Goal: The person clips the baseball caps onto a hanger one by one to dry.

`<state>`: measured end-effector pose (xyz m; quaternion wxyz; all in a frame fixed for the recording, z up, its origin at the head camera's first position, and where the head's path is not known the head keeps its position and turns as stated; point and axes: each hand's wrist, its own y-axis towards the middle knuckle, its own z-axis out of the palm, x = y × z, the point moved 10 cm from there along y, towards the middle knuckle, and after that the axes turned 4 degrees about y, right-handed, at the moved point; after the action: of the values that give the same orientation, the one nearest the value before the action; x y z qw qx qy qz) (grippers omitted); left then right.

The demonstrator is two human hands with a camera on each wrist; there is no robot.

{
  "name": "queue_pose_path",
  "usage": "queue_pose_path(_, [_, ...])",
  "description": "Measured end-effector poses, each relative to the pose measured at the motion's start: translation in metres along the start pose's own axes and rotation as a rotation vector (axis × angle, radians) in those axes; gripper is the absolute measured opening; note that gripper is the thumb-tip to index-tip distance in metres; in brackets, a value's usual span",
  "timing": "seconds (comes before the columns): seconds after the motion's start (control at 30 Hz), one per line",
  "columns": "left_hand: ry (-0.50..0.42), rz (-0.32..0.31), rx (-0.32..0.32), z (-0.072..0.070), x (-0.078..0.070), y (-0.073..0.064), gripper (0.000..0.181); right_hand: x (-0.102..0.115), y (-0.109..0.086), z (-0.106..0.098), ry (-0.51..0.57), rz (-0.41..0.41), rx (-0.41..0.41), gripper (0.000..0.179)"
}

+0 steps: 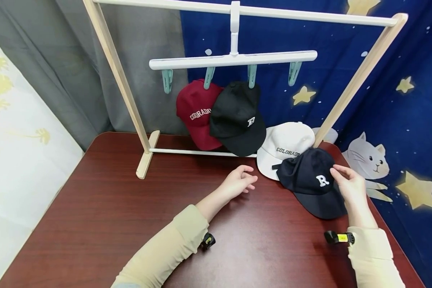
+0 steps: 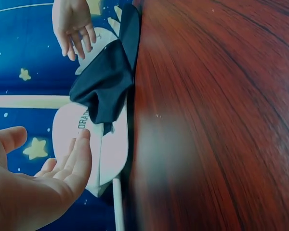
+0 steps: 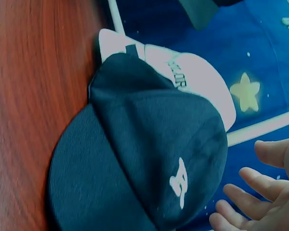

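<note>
A dark navy cap (image 1: 311,176) with a white letter R lies at the table's right side, partly over a white cap (image 1: 286,142) lettered COLORADO. Just to the right of the navy cap is my right hand (image 1: 351,186); in the right wrist view its fingers (image 3: 250,202) are spread and hold nothing. My left hand (image 1: 237,182) hovers over the table, left of the white cap's brim, with loosely bent fingers and nothing in them. Behind, a red cap (image 1: 198,108) and a black cap (image 1: 235,116) hang at two middle clips (image 1: 252,76), overlapping each other.
A wooden rack (image 1: 124,80) stands at the table's back, its low rail (image 1: 187,151) behind the hands. From its top bar hangs a white hanger (image 1: 234,60); the outer clips (image 1: 294,74) carry nothing. A blue star-patterned curtain (image 1: 381,108) borders the right side.
</note>
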<state>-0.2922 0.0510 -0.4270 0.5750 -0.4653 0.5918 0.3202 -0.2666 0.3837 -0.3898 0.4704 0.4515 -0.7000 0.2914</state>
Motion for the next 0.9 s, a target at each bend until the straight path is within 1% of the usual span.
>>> queue_pose_path(0.17, [0.017, -0.013, 0.027, 0.015, -0.001, 0.002, 0.043, -0.015, 0.001, -0.007, -0.079, 0.07, 0.016, 0.055])
queue_pose_path(0.3, [0.033, -0.026, 0.06, 0.029, 0.001, 0.004, 0.044, -0.025, 0.003, -0.011, -0.136, 0.108, 0.018, 0.058])
queue_pose_path(0.4, [0.031, -0.048, 0.077, 0.04, 0.005, 0.005, 0.046, -0.03, 0.004, -0.012, -0.139, 0.126, 0.031, 0.06])
queue_pose_path(0.5, [0.005, -0.075, 0.09, 0.05, 0.009, 0.007, 0.046, -0.035, 0.006, -0.013, -0.129, 0.126, 0.043, 0.061])
queue_pose_path(0.6, [-0.024, -0.101, 0.104, 0.061, 0.013, 0.008, 0.045, -0.042, 0.008, -0.014, -0.126, 0.146, 0.049, 0.063])
queue_pose_path(0.63, [-0.031, -0.109, 0.109, 0.064, 0.014, 0.008, 0.045, -0.047, 0.009, -0.016, -0.125, 0.155, 0.05, 0.064])
queue_pose_path(0.77, [-0.058, -0.137, 0.12, 0.074, 0.016, 0.01, 0.046, -0.076, 0.017, -0.023, -0.109, 0.206, 0.037, 0.069])
queue_pose_path(0.83, [-0.063, -0.144, 0.118, 0.077, 0.016, 0.01, 0.045, -0.089, 0.023, -0.027, -0.106, 0.214, 0.034, 0.073])
queue_pose_path(0.9, [-0.076, -0.15, 0.116, 0.081, 0.017, 0.011, 0.045, -0.098, 0.026, -0.028, -0.113, 0.23, 0.04, 0.076])
